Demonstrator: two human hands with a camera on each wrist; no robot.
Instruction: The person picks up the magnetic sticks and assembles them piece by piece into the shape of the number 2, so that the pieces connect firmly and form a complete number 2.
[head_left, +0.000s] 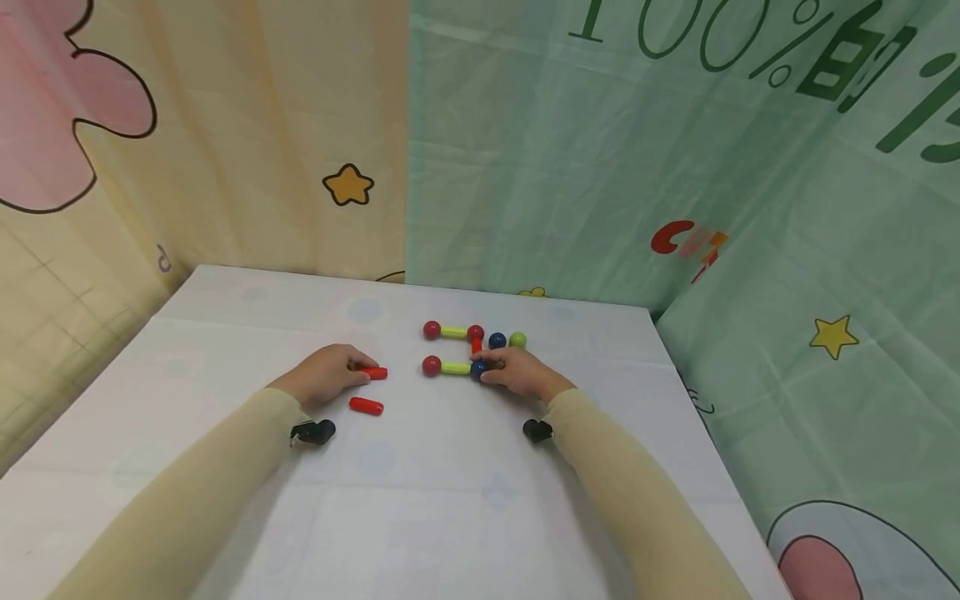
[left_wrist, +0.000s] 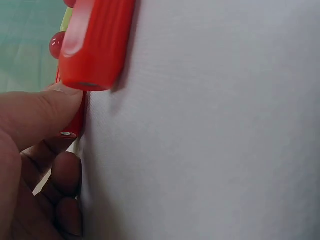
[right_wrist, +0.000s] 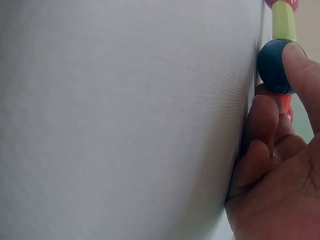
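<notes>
My left hand (head_left: 324, 375) pinches a red magnetic rod (head_left: 377, 373) between thumb and fingers, low over the white table. A second red rod (head_left: 367, 406) lies just nearer; it looms large in the left wrist view. With thumb and fingers, my right hand (head_left: 521, 372) holds a dark blue ball (right_wrist: 274, 65) at the corner of a three-sided figure. From that ball a yellow-green rod (head_left: 455, 368) runs left to a red ball (head_left: 431, 366). Another red rod (head_left: 477, 343), partly hidden by fingers, leads back to a red ball (head_left: 476, 332), joined by a yellow-green rod (head_left: 453, 332) to another red ball (head_left: 432, 330).
A loose blue ball (head_left: 497, 340) and a green ball (head_left: 517, 339) sit behind the right hand, close to the figure. The white-covered table (head_left: 420, 517) meets patterned curtains (head_left: 525, 167) at its back and right.
</notes>
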